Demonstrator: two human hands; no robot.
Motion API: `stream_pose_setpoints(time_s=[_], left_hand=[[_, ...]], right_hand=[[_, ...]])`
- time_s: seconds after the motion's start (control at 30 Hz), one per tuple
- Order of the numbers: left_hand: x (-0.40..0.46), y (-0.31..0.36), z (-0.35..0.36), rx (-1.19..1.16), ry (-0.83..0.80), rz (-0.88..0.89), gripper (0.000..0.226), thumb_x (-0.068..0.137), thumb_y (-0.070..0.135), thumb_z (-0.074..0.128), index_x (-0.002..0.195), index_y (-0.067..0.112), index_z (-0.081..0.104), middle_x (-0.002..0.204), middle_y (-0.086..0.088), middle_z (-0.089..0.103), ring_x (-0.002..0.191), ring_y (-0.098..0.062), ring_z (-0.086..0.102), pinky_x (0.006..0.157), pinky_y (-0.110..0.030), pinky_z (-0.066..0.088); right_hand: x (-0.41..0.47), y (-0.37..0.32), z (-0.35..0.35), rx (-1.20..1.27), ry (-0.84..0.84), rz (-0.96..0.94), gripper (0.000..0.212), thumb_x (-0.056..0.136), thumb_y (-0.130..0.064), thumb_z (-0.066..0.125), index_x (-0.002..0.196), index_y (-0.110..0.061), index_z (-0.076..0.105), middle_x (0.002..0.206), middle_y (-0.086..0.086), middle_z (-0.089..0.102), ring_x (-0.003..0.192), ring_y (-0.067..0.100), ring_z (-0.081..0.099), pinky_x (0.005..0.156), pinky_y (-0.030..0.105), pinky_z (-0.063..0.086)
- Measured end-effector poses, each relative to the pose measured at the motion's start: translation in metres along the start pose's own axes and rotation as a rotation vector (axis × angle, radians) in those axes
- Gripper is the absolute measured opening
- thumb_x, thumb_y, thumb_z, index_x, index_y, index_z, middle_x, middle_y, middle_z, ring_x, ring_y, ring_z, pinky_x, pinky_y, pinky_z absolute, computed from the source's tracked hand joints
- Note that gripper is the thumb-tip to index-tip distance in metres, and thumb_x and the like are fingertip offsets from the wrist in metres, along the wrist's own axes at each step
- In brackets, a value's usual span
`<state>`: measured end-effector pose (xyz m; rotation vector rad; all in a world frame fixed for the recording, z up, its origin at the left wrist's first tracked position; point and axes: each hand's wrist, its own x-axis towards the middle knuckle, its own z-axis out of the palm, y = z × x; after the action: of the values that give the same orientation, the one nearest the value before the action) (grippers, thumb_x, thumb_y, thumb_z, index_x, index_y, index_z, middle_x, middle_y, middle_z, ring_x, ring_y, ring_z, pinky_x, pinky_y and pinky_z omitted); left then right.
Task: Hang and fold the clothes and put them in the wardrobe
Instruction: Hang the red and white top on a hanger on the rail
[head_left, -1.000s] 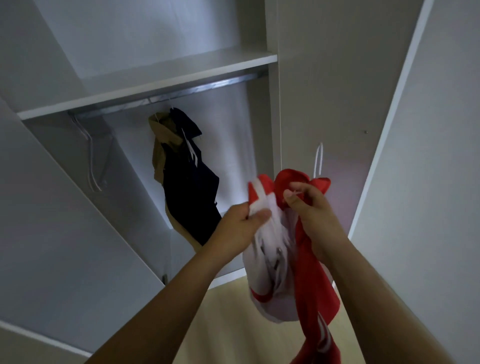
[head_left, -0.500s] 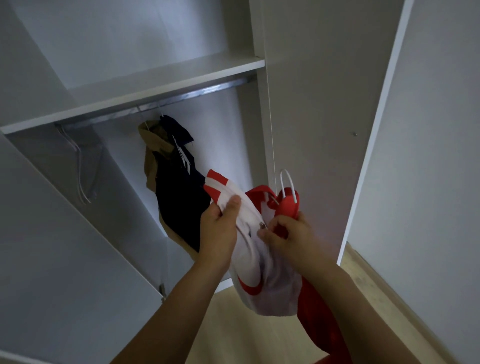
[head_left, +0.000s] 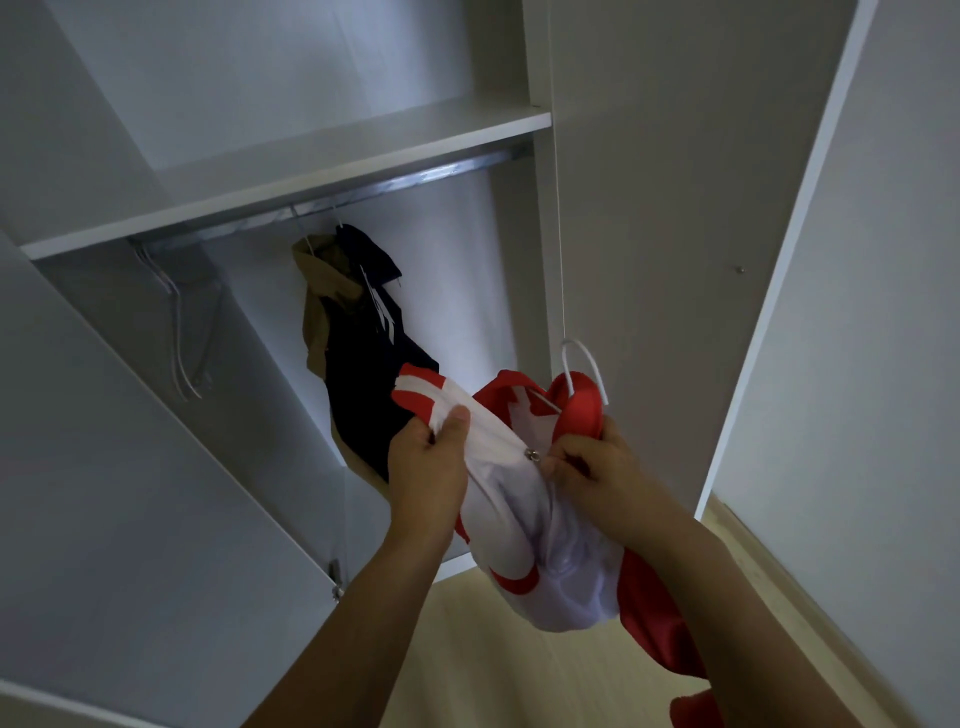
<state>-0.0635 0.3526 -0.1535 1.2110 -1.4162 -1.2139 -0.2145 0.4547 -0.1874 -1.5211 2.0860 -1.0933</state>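
Spread wider apart than half a second before, garment opened out between. Left hand (head_left: 427, 470) pinched white-and-red sleeve of red and white garment (head_left: 524, 499), thumb on top; right hand (head_left: 597, 467) curled in a tight grip on cloth near small metal snap (head_left: 532, 455). White hanger hook (head_left: 584, 364) stood up out of red collar, more exposed than earlier. Held in mid-air before open wardrobe (head_left: 623, 208), not yet inside. Inside wardrobe, hung from metal rail (head_left: 363, 189): dark navy garment (head_left: 371, 374) over tan garment (head_left: 317, 312), plus bare wire hangers (head_left: 182, 322) well to left. Bare shelf (head_left: 322, 161) just above rail. Pale wooden floor (head_left: 493, 665) below.
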Motion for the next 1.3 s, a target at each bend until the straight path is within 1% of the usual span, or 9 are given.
stream_pose_setpoints(time_s=[0.4,0.57,0.67,0.73,0.8,0.9,1.03,1.2,1.3], left_hand=[[0.004,-0.007,-0.003,0.068,0.119,-0.044,0.011,0.097,0.042,0.053,0.090,0.034,0.054,0.094,0.014,0.060,0.090,-0.014,0.061,0.095,-0.049,0.053],[0.015,-0.006,-0.024,0.752,0.200,0.358,0.055,0.085,0.038,0.071,0.130,0.018,0.045,0.128,-0.009,0.053,0.115,-0.030,0.055,0.098,-0.047,0.050],[0.008,-0.004,-0.017,0.967,-0.125,0.707,0.054,0.086,0.033,0.060,0.137,0.027,0.044,0.142,0.000,0.046,0.136,-0.025,0.036,0.116,-0.054,0.025],[0.006,-0.009,-0.005,0.980,-0.477,0.679,0.031,0.099,0.030,0.044,0.127,0.030,0.057,0.129,0.009,0.056,0.134,-0.016,0.039,0.120,-0.053,0.006],[0.003,-0.011,0.001,0.884,-0.678,0.524,0.024,0.104,0.028,0.040,0.105,0.024,0.064,0.098,0.011,0.064,0.101,-0.010,0.057,0.115,-0.046,0.024],[-0.006,-0.018,0.003,0.789,-0.637,0.539,0.024,0.104,0.026,0.041,0.093,0.015,0.059,0.084,0.004,0.058,0.078,-0.010,0.053,0.079,-0.030,0.044],[-0.007,-0.011,-0.005,0.765,-0.467,0.586,0.023,0.102,0.022,0.043,0.086,0.013,0.057,0.078,0.005,0.054,0.075,-0.012,0.052,0.071,-0.029,0.041],[0.023,0.008,-0.047,0.947,-0.397,0.365,0.023,0.099,0.023,0.043,0.079,0.025,0.056,0.077,0.008,0.059,0.072,-0.012,0.056,0.059,-0.025,0.038],[0.014,0.010,-0.026,1.028,-0.610,0.420,0.021,0.093,0.024,0.049,0.111,0.026,0.060,0.112,0.005,0.063,0.101,-0.015,0.059,0.086,-0.032,0.048]], right_hand=[[0.025,-0.003,-0.002,0.024,0.087,0.075,0.020,0.092,-0.031,0.058,0.073,-0.036,0.059,0.114,-0.003,0.030,0.078,0.015,0.054,0.082,0.023,0.041],[0.026,-0.014,-0.012,0.260,-0.008,0.059,0.016,0.091,-0.027,0.064,0.075,-0.028,0.068,0.115,-0.002,0.037,0.093,0.005,0.052,0.084,0.009,0.038],[0.021,-0.015,-0.014,0.286,-0.065,0.069,0.016,0.091,-0.027,0.064,0.076,-0.028,0.070,0.115,-0.002,0.040,0.095,0.006,0.054,0.082,0.008,0.040],[0.018,-0.014,-0.014,0.264,-0.082,0.082,0.014,0.091,-0.024,0.063,0.080,-0.023,0.070,0.116,0.001,0.042,0.094,0.007,0.054,0.079,0.006,0.040],[0.015,-0.009,-0.014,0.257,-0.068,0.110,0.014,0.092,-0.024,0.062,0.081,-0.020,0.070,0.115,0.000,0.043,0.092,0.008,0.055,0.082,0.011,0.044],[0.010,-0.001,-0.015,0.197,-0.065,0.122,0.016,0.092,-0.026,0.062,0.077,-0.023,0.067,0.112,0.000,0.041,0.090,0.009,0.053,0.089,0.022,0.044],[0.005,0.020,-0.025,-0.009,-0.034,0.127,0.016,0.091,-0.012,0.061,0.080,-0.019,0.070,0.111,0.010,0.048,0.097,0.024,0.050,0.088,0.020,0.034],[-0.003,0.052,-0.044,0.104,0.150,0.230,0.017,0.092,-0.006,0.059,0.080,-0.009,0.070,0.111,0.027,0.056,0.096,0.036,0.057,0.093,0.038,0.047],[0.002,0.037,-0.034,0.205,0.097,0.180,0.018,0.093,-0.014,0.060,0.080,-0.017,0.071,0.112,0.021,0.056,0.097,0.035,0.059,0.097,0.045,0.047]])
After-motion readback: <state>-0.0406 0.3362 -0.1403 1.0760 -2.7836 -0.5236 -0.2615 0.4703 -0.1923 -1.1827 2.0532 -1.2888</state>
